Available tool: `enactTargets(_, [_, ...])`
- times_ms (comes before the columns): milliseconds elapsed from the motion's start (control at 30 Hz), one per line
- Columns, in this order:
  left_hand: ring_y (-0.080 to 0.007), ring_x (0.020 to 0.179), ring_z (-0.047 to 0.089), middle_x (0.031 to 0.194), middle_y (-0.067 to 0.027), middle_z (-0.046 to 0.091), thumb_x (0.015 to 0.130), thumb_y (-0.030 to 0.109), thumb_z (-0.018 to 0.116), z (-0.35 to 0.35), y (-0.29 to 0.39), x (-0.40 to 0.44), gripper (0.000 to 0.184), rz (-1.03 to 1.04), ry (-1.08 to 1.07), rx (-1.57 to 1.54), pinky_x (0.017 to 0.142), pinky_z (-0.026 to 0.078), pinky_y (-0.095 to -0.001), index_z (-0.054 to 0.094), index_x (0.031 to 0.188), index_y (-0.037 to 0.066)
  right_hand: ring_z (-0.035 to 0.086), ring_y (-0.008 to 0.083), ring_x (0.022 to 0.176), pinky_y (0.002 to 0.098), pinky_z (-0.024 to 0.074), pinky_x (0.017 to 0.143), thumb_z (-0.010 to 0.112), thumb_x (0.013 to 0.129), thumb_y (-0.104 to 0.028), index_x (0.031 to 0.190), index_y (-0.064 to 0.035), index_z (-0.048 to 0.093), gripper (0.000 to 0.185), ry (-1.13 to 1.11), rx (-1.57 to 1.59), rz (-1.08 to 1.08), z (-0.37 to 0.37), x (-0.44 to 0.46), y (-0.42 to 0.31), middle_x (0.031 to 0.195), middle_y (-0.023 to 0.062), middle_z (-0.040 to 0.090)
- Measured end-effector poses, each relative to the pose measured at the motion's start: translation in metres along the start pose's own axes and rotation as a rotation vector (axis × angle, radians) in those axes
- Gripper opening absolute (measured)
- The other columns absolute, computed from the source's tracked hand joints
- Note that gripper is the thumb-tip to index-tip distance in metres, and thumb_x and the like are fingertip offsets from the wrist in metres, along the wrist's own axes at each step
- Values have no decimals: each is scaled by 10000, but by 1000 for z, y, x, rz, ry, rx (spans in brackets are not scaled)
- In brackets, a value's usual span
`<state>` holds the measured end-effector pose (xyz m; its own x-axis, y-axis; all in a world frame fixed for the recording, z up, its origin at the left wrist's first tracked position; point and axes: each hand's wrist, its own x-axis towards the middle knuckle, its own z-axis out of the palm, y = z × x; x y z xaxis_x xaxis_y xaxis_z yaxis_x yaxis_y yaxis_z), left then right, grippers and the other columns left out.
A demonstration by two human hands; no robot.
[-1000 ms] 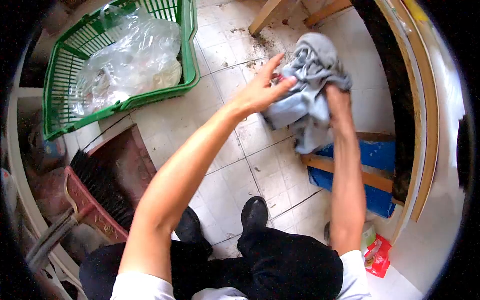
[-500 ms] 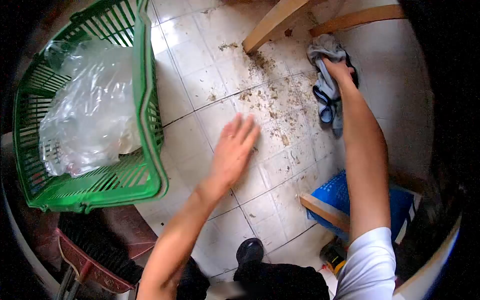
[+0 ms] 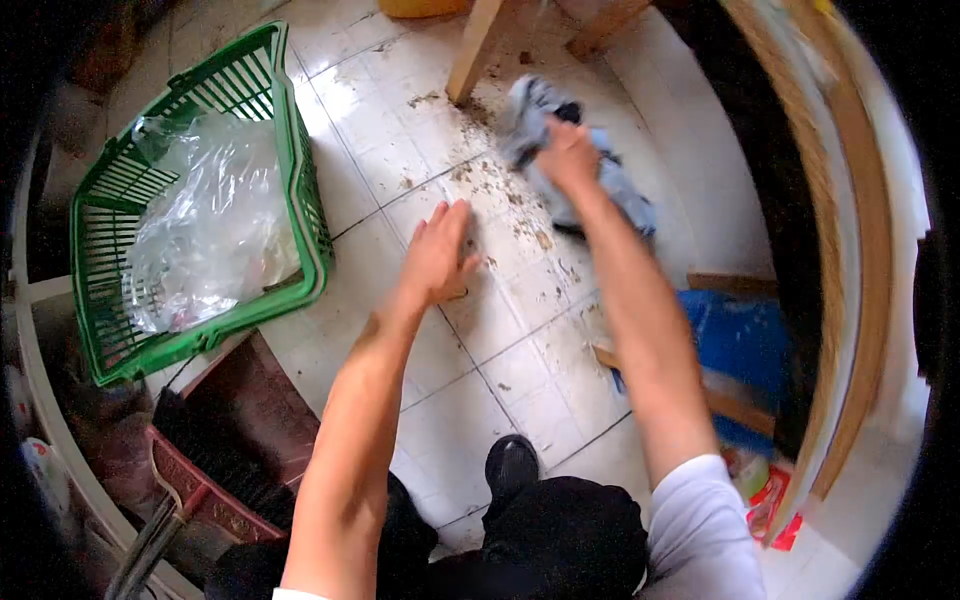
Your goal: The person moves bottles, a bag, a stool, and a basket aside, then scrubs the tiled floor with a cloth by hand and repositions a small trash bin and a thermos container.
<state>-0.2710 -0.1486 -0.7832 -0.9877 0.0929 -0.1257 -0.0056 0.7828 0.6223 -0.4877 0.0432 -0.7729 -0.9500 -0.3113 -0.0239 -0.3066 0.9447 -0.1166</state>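
Note:
A crumpled grey-blue cloth (image 3: pixel 620 190) lies on the tiled floor (image 3: pixel 410 180) at the upper right, pressed under my right hand (image 3: pixel 570 155), whose fingers are bent into it. My left hand (image 3: pixel 437 252) holds nothing; its fingers are stretched out over the tiles, with the thumb apart. Brown crumbs and dirt (image 3: pixel 515 205) are scattered between my left hand and the cloth, up to the foot of a wooden leg (image 3: pixel 470 60).
At the left stands a green basket (image 3: pixel 305 200) with clear plastic bags (image 3: pixel 215 220). Below it are a dark red dustpan (image 3: pixel 255 400) and a broom (image 3: pixel 200 500). A blue panel with wood (image 3: pixel 735 345) and a red packet (image 3: pixel 772 505) are at the right.
Since half a second ago, my right hand and the cloth have shifted left in view, nearer the dirt. Earlier the cloth was held bunched up near both hands; now my left hand is apart from it.

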Motion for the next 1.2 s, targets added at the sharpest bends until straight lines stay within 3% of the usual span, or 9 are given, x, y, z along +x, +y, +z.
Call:
enactTargets(67, [-400, 1416, 352, 1542, -240, 332, 827, 202, 752, -22, 27, 11, 847, -134, 125, -239, 1166, 311, -501, 313, 1542, 90, 626, 398, 1092, 496, 538, 925, 687, 720, -127, 1291, -190, 654, 575, -70, 187, -76, -1, -72, -30, 1171, 166, 680])
enactTargets(133, [-414, 1336, 439, 1472, -268, 396, 734, 106, 817, -11, 53, 18, 976, 172, 378, -116, 1117, 367, -508, 285, 1552, 108, 625, 402, 1073, 513, 526, 933, 662, 718, -90, 1268, -196, 672, 560, -244, 225, -124, -31, -121, -46, 1159, 165, 681])
enactTargets(267, [-403, 1343, 450, 1496, -209, 419, 695, 94, 841, -6, 82, 13, 1005, 149, 68, -122, 1118, 359, -515, 329, 1548, 238, 629, 392, 1042, 510, 525, 898, 659, 760, -47, 1240, -166, 674, 495, 180, 87, -105, -68, -122, -9, 1120, 158, 685])
enactTargets(400, [-454, 1314, 459, 1479, -239, 440, 759, 140, 816, -13, 88, 45, 830, 342, 250, -68, 1072, 428, -487, 416, 1487, 145, 596, 377, 1174, 561, 450, 1011, 644, 832, -59, 1410, -206, 545, 604, 363, -387, 111, -64, -84, 44, 1284, 160, 622])
enactTargets(467, [-463, 1334, 442, 1488, -261, 419, 780, 126, 796, -7, 84, 53, 787, 279, 251, -54, 1094, 418, -489, 422, 1473, 116, 520, 380, 1302, 678, 364, 1060, 500, 994, -256, 1401, -200, 544, 413, 171, -408, 290, -45, -68, 90, 1363, 171, 572])
enactTargets(533, [-473, 1349, 428, 1497, -278, 397, 798, 108, 774, -3, 76, 54, 748, 218, 248, -68, 1114, 407, -489, 426, 1460, 91, 566, 390, 1267, 585, 432, 1061, 549, 951, -252, 1454, -177, 490, 512, -191, -329, 335, -28, -41, 164, 1379, 183, 586])
enactTargets(633, [-498, 1336, 437, 1518, -291, 356, 823, 70, 730, 0, 51, 39, 665, 127, 224, -109, 1117, 412, -495, 445, 1424, 58, 625, 390, 1174, 454, 483, 1011, 666, 783, -186, 1386, -112, 566, 616, -361, -124, 278, 17, -17, 261, 1272, 184, 667])
enactTargets(967, [-473, 1235, 521, 1423, -312, 452, 791, 17, 616, 8, 15, -18, 446, -31, 334, -135, 1046, 458, -486, 593, 1236, -17, 662, 309, 1078, 451, 507, 976, 733, 746, -363, 1198, -51, 712, 549, -1105, -248, 346, 0, -92, 149, 1256, 163, 684])
enactTargets(1200, [-454, 1229, 528, 1400, -283, 481, 804, 17, 607, 5, 46, -28, 383, -43, 383, -193, 1051, 453, -472, 616, 1185, -18, 701, 273, 933, 395, 541, 871, 717, 684, -375, 1017, -40, 761, 474, -713, -38, 286, 8, -159, 46, 1044, 186, 742])
